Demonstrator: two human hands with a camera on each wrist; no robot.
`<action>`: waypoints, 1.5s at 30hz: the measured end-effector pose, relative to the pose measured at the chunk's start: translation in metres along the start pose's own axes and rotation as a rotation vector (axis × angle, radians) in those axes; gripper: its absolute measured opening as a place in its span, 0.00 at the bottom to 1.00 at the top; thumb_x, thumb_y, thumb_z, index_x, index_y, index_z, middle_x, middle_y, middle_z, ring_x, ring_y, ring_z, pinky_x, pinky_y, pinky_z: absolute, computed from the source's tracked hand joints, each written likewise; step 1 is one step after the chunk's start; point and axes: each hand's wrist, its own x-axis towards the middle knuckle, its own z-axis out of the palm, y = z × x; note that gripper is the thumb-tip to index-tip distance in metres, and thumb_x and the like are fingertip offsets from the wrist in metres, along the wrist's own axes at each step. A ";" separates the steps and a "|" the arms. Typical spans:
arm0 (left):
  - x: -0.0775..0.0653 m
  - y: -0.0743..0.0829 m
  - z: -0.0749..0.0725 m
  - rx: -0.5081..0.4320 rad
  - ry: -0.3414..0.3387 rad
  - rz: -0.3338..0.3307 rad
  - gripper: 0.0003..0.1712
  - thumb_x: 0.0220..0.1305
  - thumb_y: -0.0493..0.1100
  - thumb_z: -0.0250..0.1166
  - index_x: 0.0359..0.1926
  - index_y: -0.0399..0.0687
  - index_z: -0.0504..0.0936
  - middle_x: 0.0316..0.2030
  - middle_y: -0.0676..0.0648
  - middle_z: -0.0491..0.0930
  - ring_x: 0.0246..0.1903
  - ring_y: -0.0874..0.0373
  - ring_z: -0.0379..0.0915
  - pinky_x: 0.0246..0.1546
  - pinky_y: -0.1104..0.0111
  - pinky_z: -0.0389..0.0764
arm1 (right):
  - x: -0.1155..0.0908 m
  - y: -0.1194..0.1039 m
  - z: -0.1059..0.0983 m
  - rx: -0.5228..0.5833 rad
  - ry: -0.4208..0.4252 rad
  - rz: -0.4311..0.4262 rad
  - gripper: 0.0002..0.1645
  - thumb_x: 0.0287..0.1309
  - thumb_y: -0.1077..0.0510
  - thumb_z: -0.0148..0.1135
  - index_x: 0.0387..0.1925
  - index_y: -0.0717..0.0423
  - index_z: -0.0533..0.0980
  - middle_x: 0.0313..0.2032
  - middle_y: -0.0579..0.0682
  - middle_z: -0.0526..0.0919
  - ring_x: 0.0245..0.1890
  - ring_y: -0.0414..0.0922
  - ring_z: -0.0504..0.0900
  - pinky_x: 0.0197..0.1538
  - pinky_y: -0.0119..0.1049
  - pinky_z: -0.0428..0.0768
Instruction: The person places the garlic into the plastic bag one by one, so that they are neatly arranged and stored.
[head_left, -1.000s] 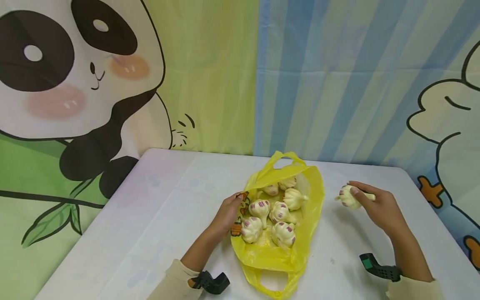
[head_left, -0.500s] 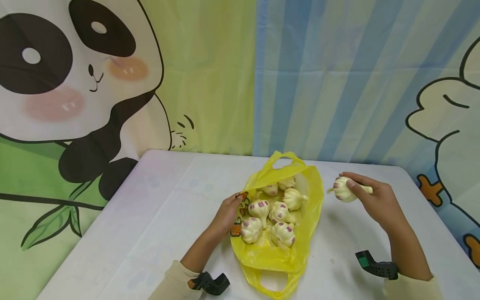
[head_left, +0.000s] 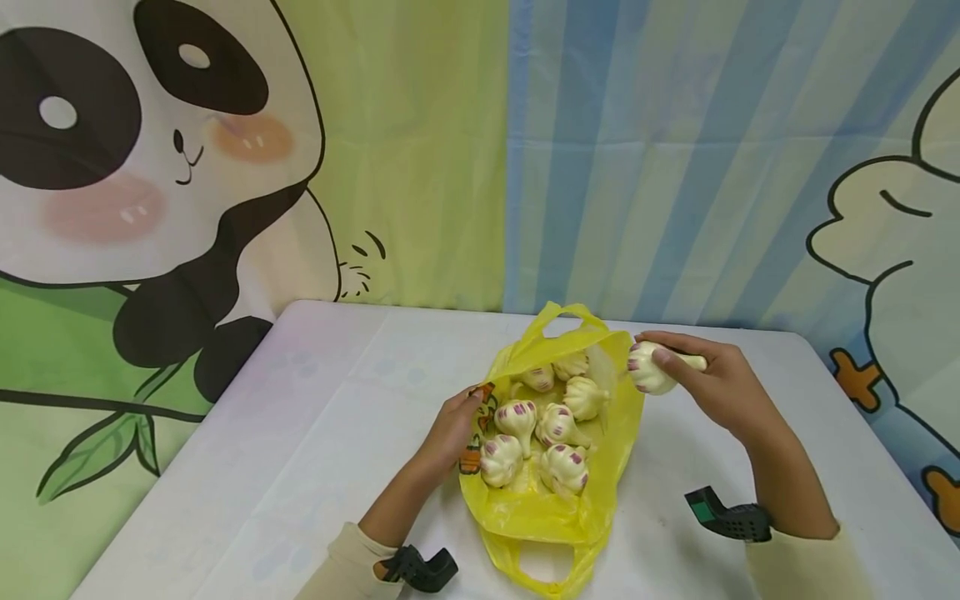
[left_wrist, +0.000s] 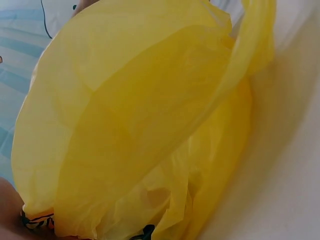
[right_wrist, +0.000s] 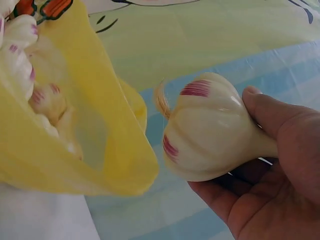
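Note:
A yellow plastic bag (head_left: pixel 551 521) lies on the table with its mouth spread, several white-and-purple garlic bulbs (head_left: pixel 564 468) inside. My left hand (head_left: pixel 452 429) pinches the bag's left rim near an orange printed pattern; in the left wrist view the yellow bag (left_wrist: pixel 150 100) fills most of the picture and hides the bulbs. At the bag's right rim, above the table, my right hand (head_left: pixel 716 379) holds one garlic bulb (head_left: pixel 649 368) by thumb and fingers. In the right wrist view that garlic bulb (right_wrist: pixel 212 130) points its root tuft toward the bag's edge (right_wrist: pixel 125 165).
A white table (head_left: pixel 337 417) carries the bag. Behind it hangs a printed curtain (head_left: pixel 637 150) with a panda and blue stripes. Dark wrist cameras are strapped on both wrists, the right one (head_left: pixel 731 518) standing out over the table.
My right hand has moved left and slightly up with the garlic bulb, from well right of the bag to its right rim. The left hand keeps its hold on the bag.

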 end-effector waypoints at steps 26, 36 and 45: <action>-0.001 0.007 -0.001 -0.046 -0.004 -0.004 0.29 0.78 0.52 0.41 0.68 0.37 0.67 0.55 0.38 0.75 0.57 0.48 0.70 0.61 0.53 0.67 | 0.051 -0.019 0.058 0.044 -0.290 -0.031 0.25 0.69 0.46 0.57 0.60 0.55 0.77 0.59 0.54 0.77 0.61 0.55 0.72 0.56 0.57 0.74; -0.001 0.007 0.000 -0.106 -0.049 0.014 0.30 0.79 0.53 0.40 0.71 0.38 0.62 0.62 0.39 0.70 0.64 0.45 0.62 0.65 0.52 0.61 | 0.059 -0.017 0.073 0.036 -0.302 -0.043 0.25 0.70 0.47 0.56 0.59 0.58 0.77 0.58 0.57 0.77 0.58 0.56 0.74 0.55 0.55 0.75; -0.003 0.008 0.001 -0.109 -0.045 0.003 0.30 0.79 0.53 0.40 0.70 0.39 0.64 0.58 0.39 0.72 0.60 0.48 0.67 0.62 0.53 0.66 | 0.065 -0.015 0.093 0.053 -0.309 -0.067 0.24 0.70 0.49 0.57 0.58 0.61 0.78 0.57 0.57 0.78 0.59 0.56 0.74 0.56 0.54 0.74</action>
